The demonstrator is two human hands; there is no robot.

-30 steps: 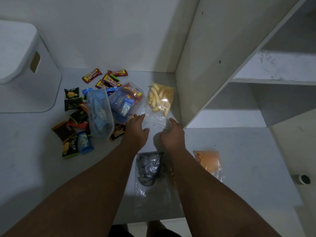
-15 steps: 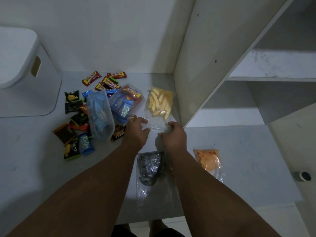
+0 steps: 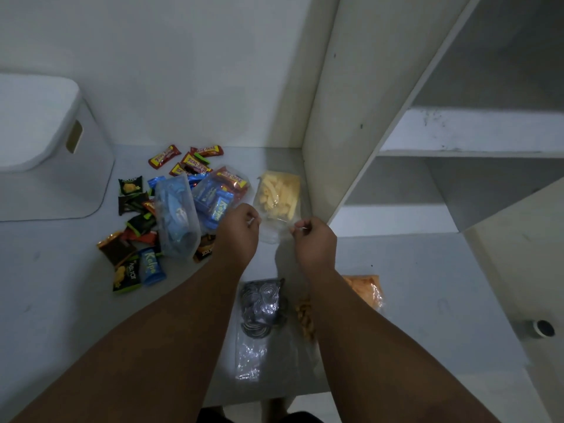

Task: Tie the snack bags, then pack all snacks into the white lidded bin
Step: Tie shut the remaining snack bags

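Clear plastic forms the bag of yellow sticks [image 3: 279, 195], which serves as the reference for every position below. Head view: the bag lies flat on the bench [image 3: 412, 285] with its contents at the far end and its empty mouth toward the person, an arrangement that appears to leave slack film free for tying. The left hand [image 3: 239, 230] is at the near-left corner of the bag and the right hand [image 3: 314, 239] at the near-right corner. The left fingers [image 3: 251, 219] are curled and pinch the mouth edge; the right fingers [image 3: 297, 228] are curled likewise and pinch the opposite side, so the mouth is drawn out between them. No knot is visible yet. Immediately left of the bag lie two clear bags of blue-wrapped snacks [image 3: 218, 193]; further left is a scatter of loose wrapped snacks [image 3: 134, 206]. Well to the left stands the white lidded bin [image 3: 45, 141], lid on. Nearer the person than the bag, between the forearms, lies a bag of dark rings [image 3: 262, 303]; to the near right lies an orange snack bag [image 3: 364, 290]. Judged from this layout, packing has not begun.
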